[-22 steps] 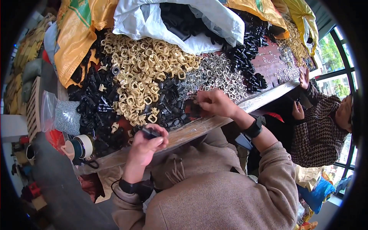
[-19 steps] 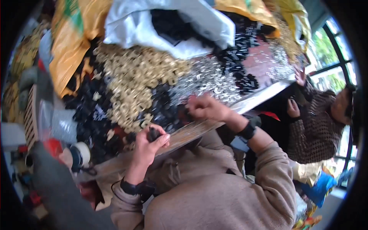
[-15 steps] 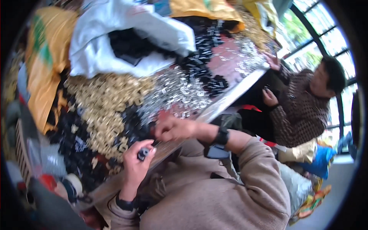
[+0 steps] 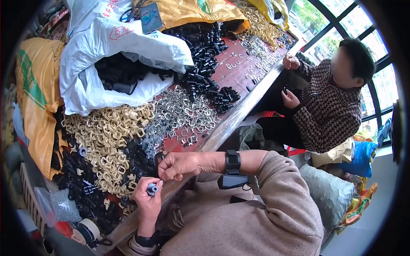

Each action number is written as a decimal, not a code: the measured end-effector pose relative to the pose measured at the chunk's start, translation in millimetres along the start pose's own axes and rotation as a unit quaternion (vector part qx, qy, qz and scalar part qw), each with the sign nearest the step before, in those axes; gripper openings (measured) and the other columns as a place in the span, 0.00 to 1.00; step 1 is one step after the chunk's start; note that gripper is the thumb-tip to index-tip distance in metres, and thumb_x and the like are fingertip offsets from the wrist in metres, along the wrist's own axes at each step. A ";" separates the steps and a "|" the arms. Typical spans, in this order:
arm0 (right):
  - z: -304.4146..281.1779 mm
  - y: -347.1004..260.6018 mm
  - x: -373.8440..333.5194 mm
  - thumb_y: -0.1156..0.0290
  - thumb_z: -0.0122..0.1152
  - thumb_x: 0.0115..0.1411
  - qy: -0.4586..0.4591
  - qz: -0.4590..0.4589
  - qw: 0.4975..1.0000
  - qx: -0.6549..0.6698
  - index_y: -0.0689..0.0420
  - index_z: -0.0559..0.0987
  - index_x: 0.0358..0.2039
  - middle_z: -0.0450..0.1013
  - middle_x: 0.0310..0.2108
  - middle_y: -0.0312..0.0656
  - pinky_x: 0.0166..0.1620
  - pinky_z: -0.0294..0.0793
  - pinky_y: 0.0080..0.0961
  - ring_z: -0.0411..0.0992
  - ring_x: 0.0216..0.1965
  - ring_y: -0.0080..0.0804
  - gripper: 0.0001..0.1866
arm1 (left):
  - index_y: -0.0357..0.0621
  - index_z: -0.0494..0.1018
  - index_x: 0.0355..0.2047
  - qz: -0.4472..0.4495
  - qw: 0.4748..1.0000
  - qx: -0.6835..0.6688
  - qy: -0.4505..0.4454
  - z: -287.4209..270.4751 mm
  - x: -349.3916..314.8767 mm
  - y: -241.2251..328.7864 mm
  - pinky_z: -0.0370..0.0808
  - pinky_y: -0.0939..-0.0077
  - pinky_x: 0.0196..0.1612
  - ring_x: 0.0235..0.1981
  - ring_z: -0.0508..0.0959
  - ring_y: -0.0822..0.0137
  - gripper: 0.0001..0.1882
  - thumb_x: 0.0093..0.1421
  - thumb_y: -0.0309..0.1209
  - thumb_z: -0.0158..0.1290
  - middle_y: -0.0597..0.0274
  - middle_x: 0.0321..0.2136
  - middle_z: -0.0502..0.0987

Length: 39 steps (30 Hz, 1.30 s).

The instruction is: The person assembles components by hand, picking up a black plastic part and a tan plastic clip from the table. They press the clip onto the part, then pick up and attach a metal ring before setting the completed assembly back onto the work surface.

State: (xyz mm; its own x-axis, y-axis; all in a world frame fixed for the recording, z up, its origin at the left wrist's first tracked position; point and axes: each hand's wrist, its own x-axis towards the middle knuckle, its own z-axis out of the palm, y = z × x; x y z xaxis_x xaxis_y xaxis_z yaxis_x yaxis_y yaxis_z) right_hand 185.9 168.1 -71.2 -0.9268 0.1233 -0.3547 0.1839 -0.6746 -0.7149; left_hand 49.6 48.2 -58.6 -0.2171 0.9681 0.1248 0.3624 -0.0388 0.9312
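My left hand (image 4: 147, 200) is closed around a small dark cylindrical fitting (image 4: 152, 190) with a round, hollow-looking end that faces up. Close by, my right hand (image 4: 179, 165) has its fingers bent and pinched together at the table's front edge, beside a heap of small black plastic parts (image 4: 139, 160). Whatever lies between those right fingertips is hidden. Beyond the hands spread a pile of cream-coloured U-shaped clips (image 4: 111, 141) and a pile of silver metal U-shaped pieces (image 4: 183, 113).
A white sack (image 4: 85, 81) holding black parts lies open on the red tabletop (image 4: 230, 66), with a phone (image 4: 150, 18) behind it. Yellow sacks (image 4: 38, 68) flank it. A tape roll (image 4: 87, 230) sits near left. At right a co-worker (image 4: 329, 102) handles a small dark piece.
My right hand has come down toward my left hand, and its fingers are now pinched. The left hand still holds the fitting. The co-worker's far hand has closed. The view has shifted.
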 end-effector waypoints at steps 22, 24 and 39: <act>27.5 0.8 -6.1 0.69 0.52 0.49 0.083 -0.367 0.742 -0.555 0.59 0.66 0.27 0.62 0.24 0.43 0.24 0.67 0.34 0.66 0.24 0.42 0.08 | 0.37 0.67 0.27 -0.284 0.873 -0.397 0.013 -10.8 -11.9 0.9 0.63 0.83 0.20 0.17 0.68 0.72 0.06 0.54 0.28 0.48 0.62 0.20 0.69; 27.9 -3.6 -8.8 0.70 0.53 0.48 0.088 -0.364 0.735 -0.566 0.59 0.68 0.27 0.62 0.24 0.43 0.25 0.66 0.33 0.66 0.26 0.42 0.08 | 0.37 0.66 0.31 -0.283 0.852 -0.440 0.009 -11.1 -11.0 5.4 0.64 0.83 0.20 0.18 0.68 0.72 0.08 0.55 0.29 0.47 0.62 0.22 0.69; 31.7 -12.5 -19.6 0.72 0.59 0.39 0.123 -0.382 0.682 -0.612 0.55 0.73 0.23 0.64 0.30 0.39 0.36 0.57 0.31 0.61 0.32 0.36 0.08 | 0.35 0.61 0.48 -0.332 0.836 -0.437 -0.015 -10.0 -14.0 7.8 0.70 0.84 0.29 0.32 0.74 0.70 0.18 0.59 0.31 0.42 0.59 0.39 0.70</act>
State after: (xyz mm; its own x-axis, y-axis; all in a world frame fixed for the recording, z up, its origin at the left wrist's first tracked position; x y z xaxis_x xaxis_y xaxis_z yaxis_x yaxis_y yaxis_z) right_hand 191.4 151.1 -36.3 -0.8501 0.3176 0.4200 -0.0473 0.7483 -0.6617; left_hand 46.4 31.9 -49.6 -0.0798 0.8533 -0.5154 -0.6331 0.3560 0.6873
